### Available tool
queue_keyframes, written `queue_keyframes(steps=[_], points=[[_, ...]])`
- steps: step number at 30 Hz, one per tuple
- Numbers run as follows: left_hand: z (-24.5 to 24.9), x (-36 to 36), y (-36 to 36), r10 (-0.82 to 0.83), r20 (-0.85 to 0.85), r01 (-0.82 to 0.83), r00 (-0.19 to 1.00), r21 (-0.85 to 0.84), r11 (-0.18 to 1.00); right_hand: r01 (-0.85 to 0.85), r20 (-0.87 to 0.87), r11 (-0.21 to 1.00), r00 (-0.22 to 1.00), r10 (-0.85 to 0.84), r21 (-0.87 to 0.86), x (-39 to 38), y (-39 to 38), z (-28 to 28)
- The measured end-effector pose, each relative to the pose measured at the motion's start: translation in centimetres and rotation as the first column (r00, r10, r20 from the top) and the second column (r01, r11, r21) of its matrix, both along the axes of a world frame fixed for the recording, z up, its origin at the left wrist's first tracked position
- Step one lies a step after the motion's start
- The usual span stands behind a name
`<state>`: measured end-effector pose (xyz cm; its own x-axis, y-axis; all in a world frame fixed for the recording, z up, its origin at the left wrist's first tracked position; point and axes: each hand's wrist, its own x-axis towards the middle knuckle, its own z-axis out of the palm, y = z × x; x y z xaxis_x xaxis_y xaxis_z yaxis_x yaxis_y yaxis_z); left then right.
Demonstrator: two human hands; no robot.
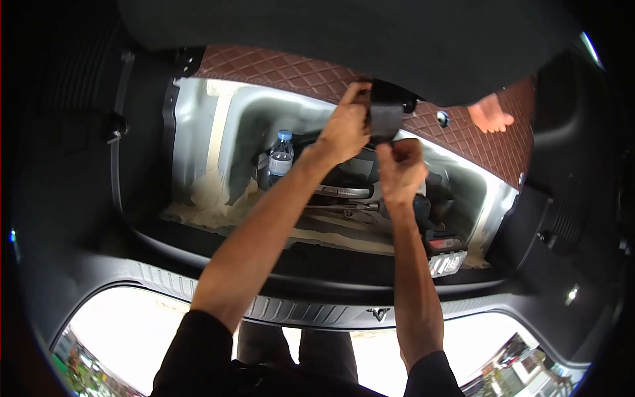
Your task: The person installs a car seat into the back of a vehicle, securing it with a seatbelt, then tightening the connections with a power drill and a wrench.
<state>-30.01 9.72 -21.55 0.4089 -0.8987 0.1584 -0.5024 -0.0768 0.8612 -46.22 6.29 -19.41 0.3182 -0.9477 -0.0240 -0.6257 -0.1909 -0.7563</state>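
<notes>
The left hand grips a black part with curled fingers; the right hand has bent fingers just below, their hold unclear. The bottle label is unreadable.

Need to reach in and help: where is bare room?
Bare: the brown quilted mat left of the left hand, and the silver metal panel between black side trim and the clear blue-capped bottle. Crowded: silver tools by the right hand; mat's right end, apparently a foot.
</notes>
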Motion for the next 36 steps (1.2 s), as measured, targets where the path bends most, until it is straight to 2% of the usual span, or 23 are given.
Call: queue_keyframes(steps=[1, 3, 5, 6, 7, 9, 11, 12, 13, 14, 15, 16, 17, 19, 22, 23, 25, 27, 29, 31, 32, 35, 36], points=[[1.0, 0.6, 1.2, -0.072, -0.086, 0.076, 0.994, 0.046, 0.996, -0.003, 0.066, 0.984, 0.998, -0.009, 0.178, -0.2, 0.6, -0.2], [2.9, 1.4, 4.8, -0.078, -0.057, 0.084, 0.995, 0.109, 0.990, -0.155, 0.059, 0.936, 0.988, 0.144, 0.315, -0.6, 0.7, -1.5], [6.7, 2.8, 9.6, -0.109, -0.110, 0.142, 0.988, 0.363, 0.921, -0.294, -0.066, 0.906, 0.942, 0.328, 0.304, -1.4, 1.6, -1.3], [8.6, 3.6, 12.2, -0.112, -0.134, 0.167, 0.985, 0.528, 0.833, -0.359, -0.131, 0.882, 0.902, 0.412, 0.306, -1.8, 2.0, -0.7], [10.3, 4.1, 15.0, -0.107, -0.150, 0.181, 0.983, 0.670, 0.720, -0.385, -0.108, 0.884, 0.899, 0.424, 0.265, -2.4, 2.4, 0.1], [13.3, 4.1, 21.2, -0.194, 0.076, 0.118, 0.978, 0.565, 0.816, -0.439, -0.071, 0.880, 0.887, 0.457, 0.180, -4.4, 4.0, 2.4], [16.2, 3.0, 26.0, -0.092, 0.150, -0.030, 0.984, 0.660, 0.751, -0.367, 0.021, 0.884, 0.926, 0.377, 0.289, -6.3, 5.5, 7.5], [17.5, 2.5, 26.8, -0.045, 0.172, -0.073, 0.984, 0.621, 0.780, -0.339, 0.066, 0.878, 0.939, 0.337, 0.339, -7.2, 6.3, 10.2], [18.7, 1.9, 27.4, 0.004, 0.191, -0.116, 0.982, 0.580, 0.806, -0.293, 0.147, 0.904, 0.955, 0.259, 0.312, -8.4, 7.5, 12.0], [18.7, 1.1, 27.9, 0.057, 0.294, -0.203, 0.954, 0.498, 0.843, -0.242, 0.228, 0.925, 0.957, 0.178, 0.293, -9.7, 9.1, 13.6], [18.0, 0.6, 28.5, 0.054, 0.442, -0.287, 0.895, 0.480, 0.829, -0.184, 0.256, 0.958, 0.959, 0.125, 0.219, -10.9, 10.5, 15.0], [18.1, 0.3, 28.2, 0.070, 0.485, -0.324, 0.872, 0.464, 0.825, -0.192, 0.253, 0.973, 0.955, 0.156, 0.126, -12.5, 11.6, 16.5], [18.3, 0.1, 28.1, 0.090, 0.524, -0.362, 0.847, 0.445, 0.819, -0.110, 0.218, 0.989, 0.972, 0.088, 0.095, -13.6, 13.1, 18.1], [18.1, 0.6, 28.6, 0.121, 0.503, -0.396, 0.856, 0.487, 0.779, 0.076, 0.252, 0.985, 0.961, -0.113, 0.155, -15.1, 16.2, 20.2], [17.3, 0.8, 28.5, 0.127, 0.468, -0.371, 0.874, 0.477, 0.797, 0.258, 0.346, 0.956, 0.891, -0.292, 0.141, -17.6, 22.5, 19.9], [17.4, 0.5, 28.6, 0.159, 0.442, -0.369, 0.883, 0.443, 0.817, 0.298, 0.345, 0.953, 0.890, -0.299, 0.059, -18.4, 24.9, 19.6], [19.0, -0.2, 28.2, 0.162, 0.431, -0.380, 0.887, 0.485, 0.788, 0.412, 0.456, 0.891, 0.767, -0.451, 0.189, -19.5, 30.5, 18.6], [18.5, 0.5, 29.3, 0.159, 0.388, -0.323, 0.908, 0.402, 0.857, 0.516, 0.392, 0.812, 0.711, -0.584, 0.274, -22.2, 36.8, 17.5], [16.7, 0.9, 31.4, 0.268, 0.192, -0.276, 0.944, 0.012, 0.961, 0.634, 0.206, 0.747, 0.718, -0.664, 0.200, -28.5, 45.5, 8.9], [18.8, -0.6, 35.2, 0.338, 0.168, -0.325, 0.926, -0.103, 0.940, 0.721, -0.005, 0.455, 0.536, -0.844, 0.523, -35.7, 53.5, 5.8], [20.0, -1.9, 37.8, 0.382, 0.156, -0.364, 0.911, -0.131, 0.922, 0.822, -0.211, 0.296, 0.439, -0.873, 0.486, -42.6, 59.9, -3.9], [19.8, -4.6, 47.1, 0.461, 0.021, -0.455, 0.887, -0.131, 0.881, 0.764, -0.369, -0.219, 0.026, -0.929, 0.607, -48.6, 66.6, 3.0], [19.7, -5.7, 50.1, 0.504, -0.043, -0.506, 0.863, -0.080, 0.859, 0.711, -0.395, -0.344, -0.100, -0.913, 0.614, -49.4, 67.8, 4.8]])
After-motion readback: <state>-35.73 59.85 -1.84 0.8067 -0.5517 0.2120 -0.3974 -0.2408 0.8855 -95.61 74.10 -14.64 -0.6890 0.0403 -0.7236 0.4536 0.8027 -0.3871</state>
